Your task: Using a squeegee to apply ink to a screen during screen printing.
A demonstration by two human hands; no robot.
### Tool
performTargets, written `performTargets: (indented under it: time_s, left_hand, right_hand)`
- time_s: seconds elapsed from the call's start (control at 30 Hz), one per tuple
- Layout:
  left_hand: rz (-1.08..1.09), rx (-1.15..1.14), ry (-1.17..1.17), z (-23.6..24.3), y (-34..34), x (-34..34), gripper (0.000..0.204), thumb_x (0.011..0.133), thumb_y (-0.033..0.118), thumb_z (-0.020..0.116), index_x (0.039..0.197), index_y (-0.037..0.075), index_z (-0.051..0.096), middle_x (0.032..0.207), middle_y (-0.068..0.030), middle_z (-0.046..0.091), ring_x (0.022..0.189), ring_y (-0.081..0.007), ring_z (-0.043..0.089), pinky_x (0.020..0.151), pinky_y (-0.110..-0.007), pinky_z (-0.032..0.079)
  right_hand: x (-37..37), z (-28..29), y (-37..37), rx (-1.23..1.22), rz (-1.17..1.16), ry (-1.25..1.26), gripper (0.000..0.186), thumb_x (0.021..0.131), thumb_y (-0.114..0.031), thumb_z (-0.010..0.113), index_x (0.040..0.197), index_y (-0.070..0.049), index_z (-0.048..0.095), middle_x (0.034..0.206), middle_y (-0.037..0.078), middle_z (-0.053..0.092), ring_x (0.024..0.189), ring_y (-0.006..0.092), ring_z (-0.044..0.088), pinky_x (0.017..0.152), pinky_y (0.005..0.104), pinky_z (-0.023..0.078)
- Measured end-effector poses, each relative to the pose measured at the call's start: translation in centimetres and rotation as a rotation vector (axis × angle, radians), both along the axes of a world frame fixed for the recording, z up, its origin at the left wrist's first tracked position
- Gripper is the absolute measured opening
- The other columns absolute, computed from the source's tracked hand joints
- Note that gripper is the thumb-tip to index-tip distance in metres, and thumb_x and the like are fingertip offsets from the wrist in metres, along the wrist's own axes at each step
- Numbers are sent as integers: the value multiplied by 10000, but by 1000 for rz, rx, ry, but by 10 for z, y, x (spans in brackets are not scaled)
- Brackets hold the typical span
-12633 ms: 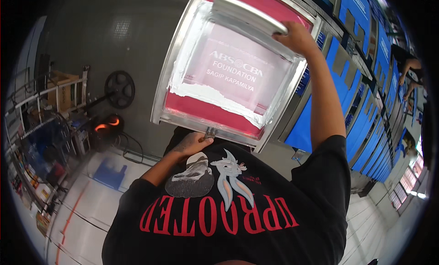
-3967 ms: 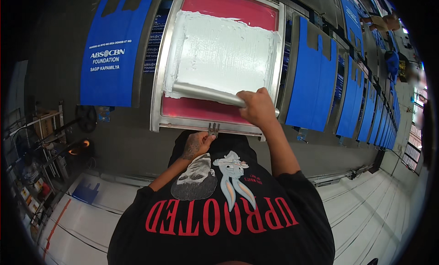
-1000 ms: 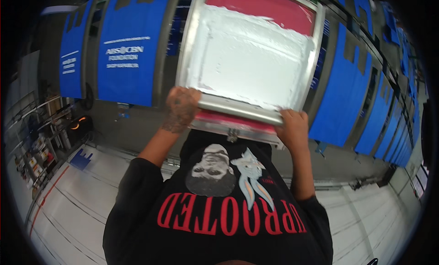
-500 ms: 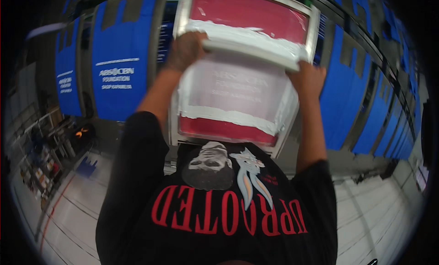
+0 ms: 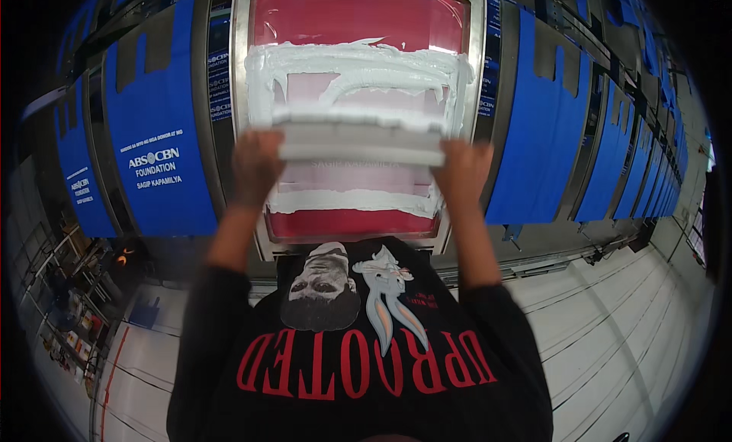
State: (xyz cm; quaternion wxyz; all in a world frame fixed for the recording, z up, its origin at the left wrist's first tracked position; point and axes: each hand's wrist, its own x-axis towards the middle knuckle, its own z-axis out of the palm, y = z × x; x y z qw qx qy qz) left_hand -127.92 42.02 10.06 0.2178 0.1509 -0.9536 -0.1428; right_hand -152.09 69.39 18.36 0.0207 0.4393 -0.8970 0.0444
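A pale, long-handled squeegee (image 5: pixel 362 143) lies crosswise over a screen-printing frame (image 5: pixel 242 68). My left hand (image 5: pixel 258 166) is closed round its left end, and my right hand (image 5: pixel 465 171) grips the right end. Thick white ink (image 5: pixel 347 62) spreads in a ragged band beyond the squeegee and down both sides of the mesh. A second strip of ink (image 5: pixel 347 203) runs across the near part. Red screen (image 5: pixel 358 19) shows at the far and near ends, with a paler stencil window between. Faint white lettering shows through that window just below the squeegee, which is slightly blurred.
Flat blue bags with cut-out handles lie on boards to the left (image 5: pixel 156 129) and right (image 5: pixel 540 129), several in each row. A metal rail (image 5: pixel 534 265) runs along the near side. Cluttered shelves (image 5: pixel 72 320) stand at lower left above a pale floor.
Both hands have drawn the squeegee toward my body, from the far ink band to the middle of the window. The view has shifted, so the frame looks straighter and further left.
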Motion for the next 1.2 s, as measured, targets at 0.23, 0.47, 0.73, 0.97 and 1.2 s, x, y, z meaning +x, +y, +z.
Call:
performTargets:
  time_s: [0.23,0.47,0.73,0.97,1.2]
  left_hand:
    - [-9,234,-288,45,-60,-64,267,731,219,776,936,78,679,856,-166,682,783,-342,678,713,-420,544]
    - [47,329,-149,54,83,77,336,618,66,725,947,24,671,895,-105,625,862,-302,586,783,-451,466]
    - [29,351,-290,63,-64,-97,341,680,246,818,862,59,599,896,-130,632,901,-347,617,812,-432,484]
    - [-78,300,-499,99,-129,-143,532,616,370,853,962,16,656,926,-190,663,905,-356,650,817,-436,496]
    - [44,372,-459,91,-101,-130,701,676,300,851,1260,37,565,1189,-198,621,1121,-339,596,972,-399,466]
  right_hand:
    - [-47,36,-49,170,71,51,166,692,-243,778,796,-128,721,711,88,687,636,277,620,761,407,387]
    - [82,6,74,2,7,-145,294,592,-84,767,855,-113,641,845,22,664,816,223,638,833,448,382]
    - [-82,32,-83,235,-90,-97,330,610,-269,802,852,-54,739,799,133,716,741,313,682,814,410,446]
    - [-133,75,-115,315,9,-303,380,629,-341,768,876,-54,742,870,171,717,846,350,690,879,398,501]
    - [-144,49,-121,290,19,-351,517,650,-357,830,1009,-3,713,908,185,719,870,331,698,802,401,529]
